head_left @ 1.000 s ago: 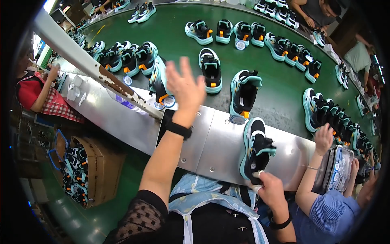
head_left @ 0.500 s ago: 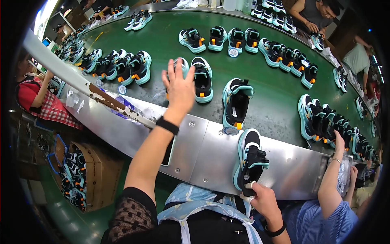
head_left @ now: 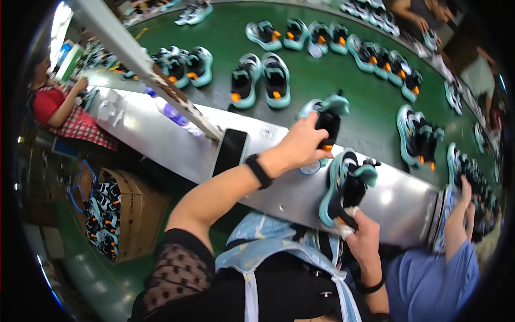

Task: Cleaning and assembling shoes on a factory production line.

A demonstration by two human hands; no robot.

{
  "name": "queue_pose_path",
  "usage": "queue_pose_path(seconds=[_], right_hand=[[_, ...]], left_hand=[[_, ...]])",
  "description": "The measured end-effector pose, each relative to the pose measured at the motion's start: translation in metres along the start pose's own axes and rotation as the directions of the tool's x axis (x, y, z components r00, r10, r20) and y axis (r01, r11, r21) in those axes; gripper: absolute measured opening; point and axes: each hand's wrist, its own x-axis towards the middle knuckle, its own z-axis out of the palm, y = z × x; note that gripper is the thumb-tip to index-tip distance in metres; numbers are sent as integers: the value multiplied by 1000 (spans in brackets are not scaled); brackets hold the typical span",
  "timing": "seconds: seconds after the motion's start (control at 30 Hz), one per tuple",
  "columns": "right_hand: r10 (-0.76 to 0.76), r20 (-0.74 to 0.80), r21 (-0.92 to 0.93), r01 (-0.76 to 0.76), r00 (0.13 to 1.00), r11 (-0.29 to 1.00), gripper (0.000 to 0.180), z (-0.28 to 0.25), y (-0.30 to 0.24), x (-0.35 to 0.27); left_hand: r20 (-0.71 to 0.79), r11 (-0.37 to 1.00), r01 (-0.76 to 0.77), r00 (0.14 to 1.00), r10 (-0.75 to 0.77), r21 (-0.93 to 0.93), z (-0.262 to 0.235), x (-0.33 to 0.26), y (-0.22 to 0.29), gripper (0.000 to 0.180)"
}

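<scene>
My left hand [head_left: 301, 144] is wrapped over the side of a black and turquoise sneaker [head_left: 333, 122] at the belt's near edge, hiding part of it. A round tag [head_left: 311, 167] shows by its heel. Close to my body, my right hand [head_left: 366, 232] grips the heel of a second sneaker [head_left: 339, 185], its toe pointing away over the metal ledge. White wrapping covers some of my right fingers. Beyond my left hand, a pair of matching sneakers [head_left: 260, 80] stands side by side on the green belt.
A metal ledge [head_left: 273, 209] edges the green belt [head_left: 225, 32], with a dark phone [head_left: 230, 153] on it. A chipped white pole [head_left: 155, 70] crosses at left. Rows of sneakers [head_left: 383, 64] stand farther off. A carton [head_left: 142, 225] holds shoes. A co-worker's arm [head_left: 456, 214] reaches in at right.
My left hand has left the pair of sneakers and swung right onto the nearer single sneaker. My right hand keeps its hold on the heel. The whole view has shifted.
</scene>
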Motion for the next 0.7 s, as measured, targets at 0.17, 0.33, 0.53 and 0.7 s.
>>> queue_pose_path(seconds=[0.17, 0.33, 0.53, 0.7], right_hand=[[-81, 287, 68, 64, 955, 996, 46, 37, -10, -35], [-275, 464, 350, 111, 842, 930, 38, -38, 4, -18], [-145, 339, 9, 151, 930, 989, 58, -52, 19, 57], [-382, 608, 51, 446, 696, 894, 75, -20, -4, 94]], left_hand=[[131, 991, 64, 988, -80, 118, -30, -106, 30, 39], [-224, 985, 157, 960, -169, -71, -33, -143, 77, 23], [-15, 951, 99, 994, -108, -294, 51, -153, 104, 13], [-112, 983, -31, 994, 10, -182, 67, -149, 104, 12]])
